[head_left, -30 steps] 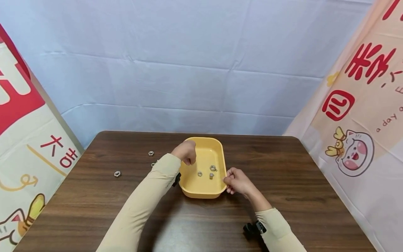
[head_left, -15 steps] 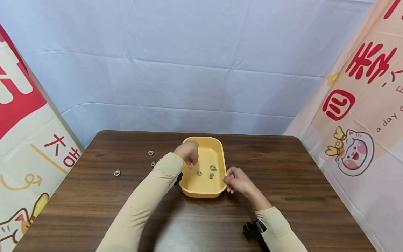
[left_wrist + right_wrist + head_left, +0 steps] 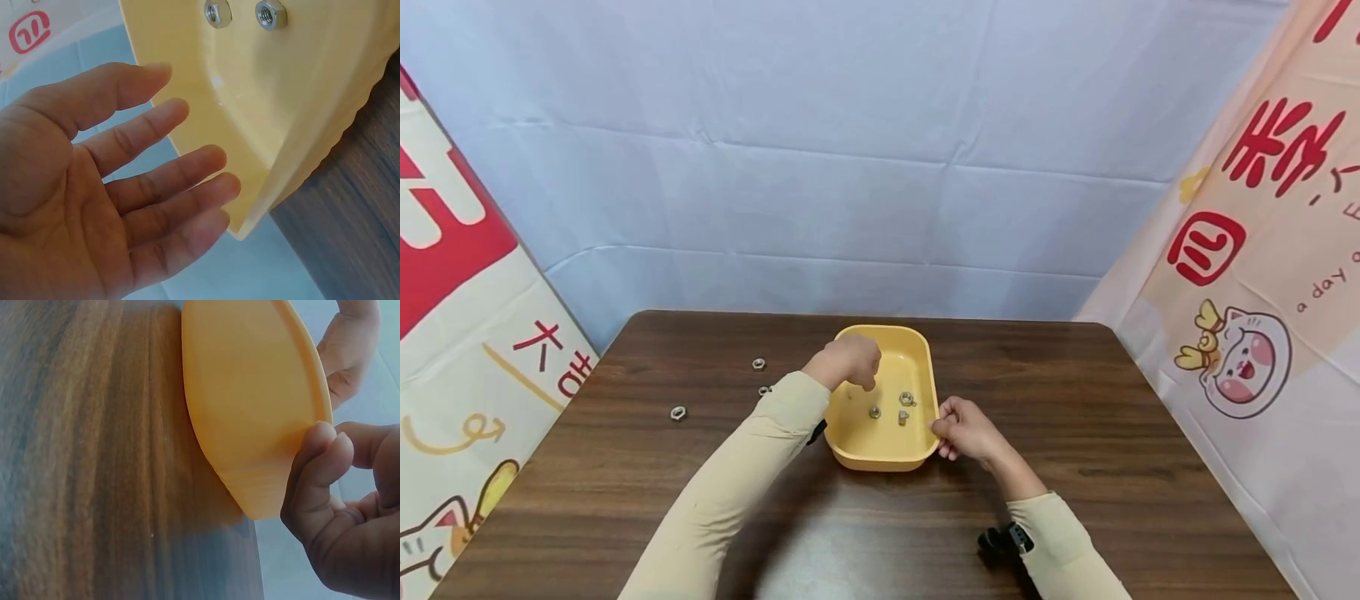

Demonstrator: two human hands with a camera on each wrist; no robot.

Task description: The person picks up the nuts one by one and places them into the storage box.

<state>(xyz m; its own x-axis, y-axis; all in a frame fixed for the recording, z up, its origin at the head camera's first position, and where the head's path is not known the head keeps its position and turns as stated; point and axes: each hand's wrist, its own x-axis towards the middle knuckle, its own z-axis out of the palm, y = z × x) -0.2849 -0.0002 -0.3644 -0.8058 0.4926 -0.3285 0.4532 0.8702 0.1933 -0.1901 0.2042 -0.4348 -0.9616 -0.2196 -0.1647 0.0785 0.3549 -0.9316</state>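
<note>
A yellow plastic tray (image 3: pixel 880 462) stands on the table, with several metal nuts (image 3: pixel 906 399) lying on its floor. Over the tray's far left part hovers my left hand (image 3: pixel 853 360). In the left wrist view that hand (image 3: pixel 119 181) has its fingers spread and loosely bent, with nothing between them; two hex nuts (image 3: pixel 271 15) show in the tray beyond. My right hand (image 3: pixel 967 431) pinches the tray's right rim near the front corner. The right wrist view has its thumb and finger (image 3: pixel 319 434) at the edge of the tray's outer wall (image 3: pixel 250 394).
Left of the tray, three loose nuts lie on the dark wooden table (image 3: pixel 1075 467): one farther back (image 3: pixel 759 364), a small nut (image 3: pixel 763 391) beside the left sleeve, and a nut (image 3: pixel 678 413) farther left. A pale cloth (image 3: pixel 850 167) hangs behind the table.
My left hand has shifted slightly right and its fingers no longer point straight down into the tray. The right hand and the tray have stayed in place.
</note>
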